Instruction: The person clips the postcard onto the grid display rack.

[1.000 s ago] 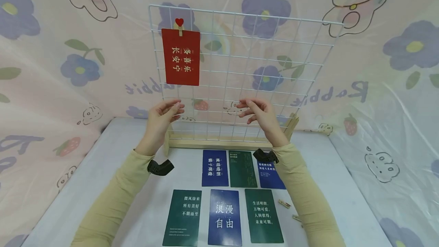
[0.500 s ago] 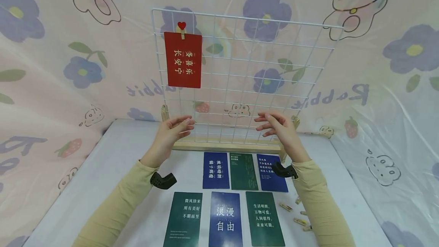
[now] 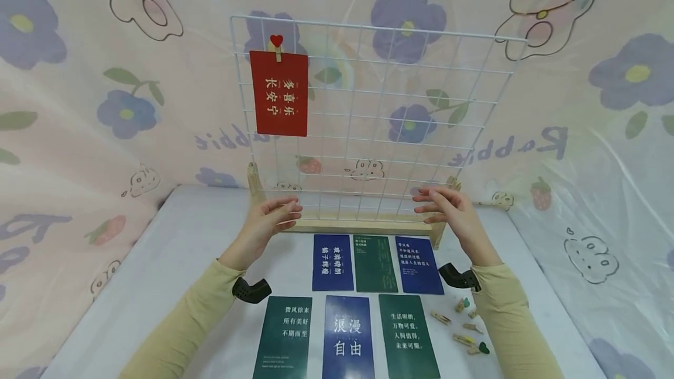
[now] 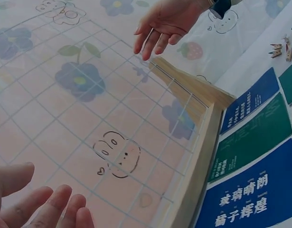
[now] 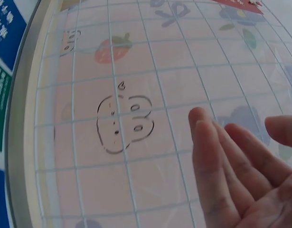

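White table (image 3: pixel 147 274), floral sheeting (image 3: pixel 205 63) behind, wire grid (image 3: pixel 376 118) standing on top, left grip (image 3: pixel 260 229) and right grip (image 3: pixel 459 220) relaxed, empty

Soft, even light fills the head view, with pale glare streaking the creased backdrop (image 3: pixel 611 174) on the right and faint shadows on the white table (image 3: pixel 174 238), while both wrist views look dimmer and greyer, the near right hand (image 5: pixel 250 197) slightly soft.

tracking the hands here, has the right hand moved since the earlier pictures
Yes, the right hand has moved right and lower against the grid.
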Action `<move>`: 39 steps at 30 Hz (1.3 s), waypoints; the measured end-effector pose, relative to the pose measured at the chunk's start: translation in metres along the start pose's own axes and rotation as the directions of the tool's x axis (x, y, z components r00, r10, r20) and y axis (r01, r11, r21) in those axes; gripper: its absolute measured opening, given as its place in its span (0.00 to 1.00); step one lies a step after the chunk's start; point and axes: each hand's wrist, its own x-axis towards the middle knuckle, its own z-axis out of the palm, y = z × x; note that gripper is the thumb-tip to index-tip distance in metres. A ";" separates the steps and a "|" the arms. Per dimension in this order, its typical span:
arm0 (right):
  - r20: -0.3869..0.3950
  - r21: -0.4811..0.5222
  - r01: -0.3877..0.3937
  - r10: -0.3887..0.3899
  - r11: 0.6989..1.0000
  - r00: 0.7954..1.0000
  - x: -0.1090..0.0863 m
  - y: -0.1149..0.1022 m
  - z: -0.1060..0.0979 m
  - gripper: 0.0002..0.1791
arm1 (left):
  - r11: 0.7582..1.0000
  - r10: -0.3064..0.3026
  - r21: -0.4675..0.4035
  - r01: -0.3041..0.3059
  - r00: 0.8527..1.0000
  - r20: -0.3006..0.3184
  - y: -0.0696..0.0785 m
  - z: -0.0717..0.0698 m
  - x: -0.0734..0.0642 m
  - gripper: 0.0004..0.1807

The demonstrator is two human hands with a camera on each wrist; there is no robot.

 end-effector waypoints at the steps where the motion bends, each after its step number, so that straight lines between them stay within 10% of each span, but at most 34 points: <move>1: -0.001 -0.007 -0.005 0.005 1.000 1.000 -0.002 0.001 -0.002 0.21 | 1.000 -0.015 -0.003 0.015 1.000 0.000 -0.003 0.000 0.000 0.23; 18: 0.013 -0.194 -0.132 0.137 0.972 0.990 -0.046 0.036 -0.028 0.25 | 0.992 -0.128 0.004 0.128 0.990 0.064 -0.042 0.006 -0.002 0.21; 39: 0.027 -0.198 -0.274 0.284 0.941 0.958 -0.092 0.079 -0.044 0.27 | 0.977 -0.213 0.020 0.213 0.974 0.079 -0.077 0.010 -0.005 0.22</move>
